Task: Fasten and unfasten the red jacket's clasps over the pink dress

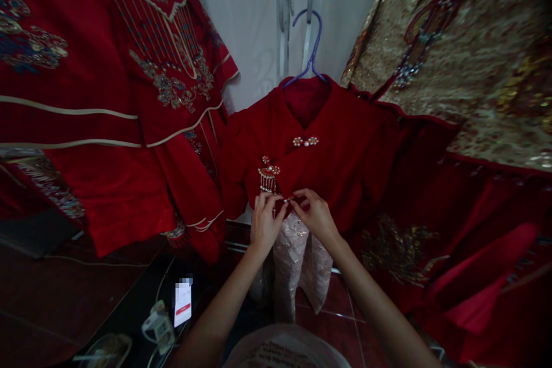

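A red short jacket [319, 178] hangs on a purple hanger [317, 46] in front of me. Near its collar sits a pearl-and-gold frog button [306, 141]. A beaded fan-shaped brooch with hanging strands [269, 171] is fixed lower on the front. At the lower front edge, my left hand [265, 221] pinches one side of a small beaded fastening [288, 199], and my right hand [317, 215] pinches its other side. The fingers partly cover the fastening. Below my hands hangs a pale, shiny patterned cloth [291, 259].
Red embroidered garments [172, 69] hang on the left. A gold sequined garment [431, 69] hangs at the upper right, above dark red fabric. A lit phone [183, 305] and a white power strip [158, 326] lie at the lower left, with cables around them.
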Demonstrator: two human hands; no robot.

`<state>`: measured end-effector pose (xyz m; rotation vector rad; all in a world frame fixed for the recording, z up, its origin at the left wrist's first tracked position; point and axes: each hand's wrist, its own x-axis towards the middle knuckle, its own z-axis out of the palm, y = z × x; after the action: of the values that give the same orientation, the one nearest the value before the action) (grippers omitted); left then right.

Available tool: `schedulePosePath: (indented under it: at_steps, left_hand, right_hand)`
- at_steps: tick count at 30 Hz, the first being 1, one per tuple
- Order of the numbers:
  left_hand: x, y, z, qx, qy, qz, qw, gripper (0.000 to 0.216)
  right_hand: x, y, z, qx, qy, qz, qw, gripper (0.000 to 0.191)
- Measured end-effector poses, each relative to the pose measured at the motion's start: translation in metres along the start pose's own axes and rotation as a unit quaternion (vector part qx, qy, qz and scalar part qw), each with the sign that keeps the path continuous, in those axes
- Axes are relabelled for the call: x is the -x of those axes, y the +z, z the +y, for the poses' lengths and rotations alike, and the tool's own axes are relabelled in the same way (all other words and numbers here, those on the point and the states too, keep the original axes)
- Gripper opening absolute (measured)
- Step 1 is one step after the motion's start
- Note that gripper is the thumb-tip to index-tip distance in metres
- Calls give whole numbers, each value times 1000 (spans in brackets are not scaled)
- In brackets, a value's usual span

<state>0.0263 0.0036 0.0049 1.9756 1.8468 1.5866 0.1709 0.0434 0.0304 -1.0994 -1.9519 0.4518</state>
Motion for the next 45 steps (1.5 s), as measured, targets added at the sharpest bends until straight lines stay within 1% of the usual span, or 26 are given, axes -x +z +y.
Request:
schedulePosePath:
  at_steps: [3, 5, 8, 11, 14, 17, 20, 22, 25, 27, 28, 29, 31, 33, 34, 36, 37, 38, 40, 42, 45]
  left_hand:
    - [0, 1, -4, 51, 3, 10, 999, 15]
    - [0, 1, -7, 117, -11, 11, 993, 14]
    - [1, -1, -10, 211, -51, -12, 976, 16]
    - [2, -1, -9, 250, -80, -22, 965, 17]
    - [2, -1, -7, 241, -102, -4, 965, 18]
    - [1, -2, -4, 207, -113, 2, 972, 18]
    - [-2, -4, 0, 172, -115, -16, 978, 17]
    - [-3, -6, 2, 152, -110, -32, 982, 16]
    - [-5, -4, 3, 169, -108, -50, 978, 15]
    - [-9, -2, 2, 226, -124, -44, 965, 15]
    - [-12, -2, 1, 263, -139, -33, 954, 16]
    - [-16, -2, 1, 302, -158, -17, 940, 18]
    - [-28, -5, 2, 379, -196, 22, 904, 26]
    - [-41, -11, 5, 451, -223, 52, 863, 31]
    - [-48, -14, 9, 482, -230, 60, 843, 32]
    - [-59, -21, 15, 527, -238, 57, 814, 33]
    - [-63, -24, 19, 540, -240, 50, 805, 32]
    - [-66, -25, 21, 546, -241, 44, 801, 31]
    - [-70, -26, 23, 543, -240, 40, 804, 30]
    - [-72, -24, 22, 525, -240, 56, 814, 27]
    - [-73, -18, 18, 484, -242, 96, 836, 21]
  right_hand:
    - [0, 0, 3, -36, 9, -14, 999, 14]
    - [1, 0, 4, -88, 23, -28, 995, 16]
    - [1, 0, 6, -163, 45, -39, 985, 22]
    - [1, 3, 8, -197, 56, -42, 978, 25]
    - [2, 6, 8, -209, 60, -43, 975, 26]
    - [4, 7, 7, -207, 55, -31, 976, 26]
    - [7, 7, 6, -211, 59, -10, 976, 25]
    - [9, 8, 5, -228, 72, -10, 971, 26]
    - [9, 7, 3, -253, 89, -15, 963, 29]
    - [8, 2, 1, -279, 102, -22, 955, 32]
    - [8, -3, -1, -297, 111, -37, 948, 33]
    - [8, -10, -3, -318, 118, -64, 939, 34]
    - [8, -25, -8, -354, 120, -149, 916, 33]
    - [10, -41, -14, -373, 106, -229, 893, 30]
    - [10, -47, -16, -379, 97, -253, 885, 28]
    - [12, -55, -20, -384, 86, -267, 880, 26]
    - [12, -57, -21, -385, 85, -266, 880, 25]
    - [13, -58, -23, -385, 86, -265, 880, 25]
    - [13, -57, -24, -383, 90, -263, 881, 25]
    - [14, -55, -26, -381, 90, -261, 882, 26]
    - [14, -53, -29, -381, 90, -256, 884, 26]
